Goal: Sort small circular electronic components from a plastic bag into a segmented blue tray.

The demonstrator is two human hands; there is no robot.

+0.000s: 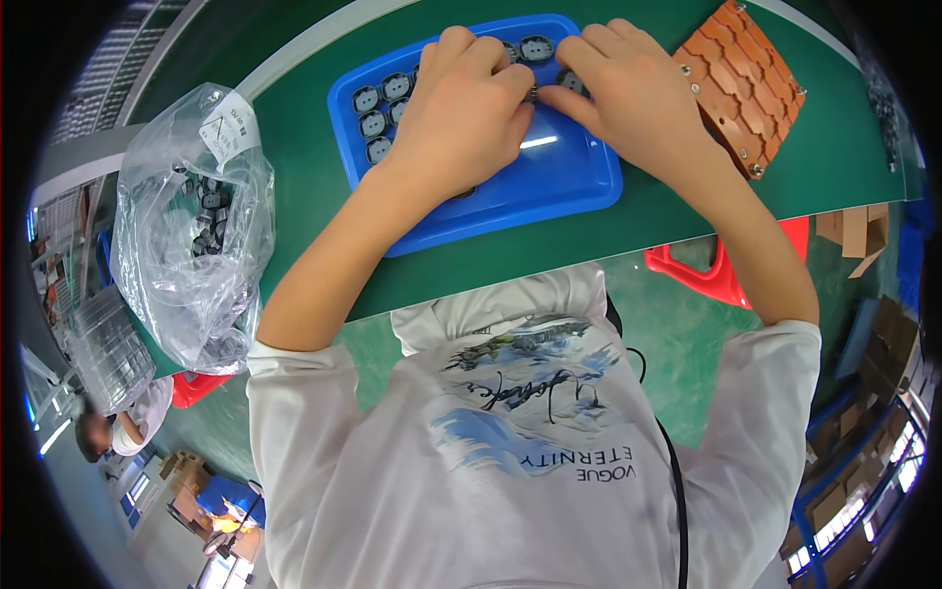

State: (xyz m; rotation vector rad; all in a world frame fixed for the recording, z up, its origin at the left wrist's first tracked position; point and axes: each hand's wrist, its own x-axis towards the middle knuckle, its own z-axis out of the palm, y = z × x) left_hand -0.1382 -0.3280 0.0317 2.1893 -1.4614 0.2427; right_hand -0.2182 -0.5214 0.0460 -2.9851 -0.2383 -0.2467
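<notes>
A blue tray (579, 191) lies on the green tabletop, with several small black parts (395, 86) of rounded-square shape set in rows along its left and far sides. My left hand (471, 108) is over the tray's middle, fingers curled in a pinch. At its fingertips a small dark part (533, 93) shows, mostly hidden. My right hand (633, 93) reaches over the far right corner, fingers bent, its thumb tip meeting that dark part. Between the right thumb and forefinger another black part (571, 82) is visible; whether it is gripped or lies in the tray I cannot tell.
On the left stands a clear plastic bag (196, 245) with more black parts inside. An orange-brown board (741, 83) with a scale-like pattern and metal fasteners lies at the right. Red stools (702, 280) are beyond the table's near edge. Another person (123, 427) is at far left.
</notes>
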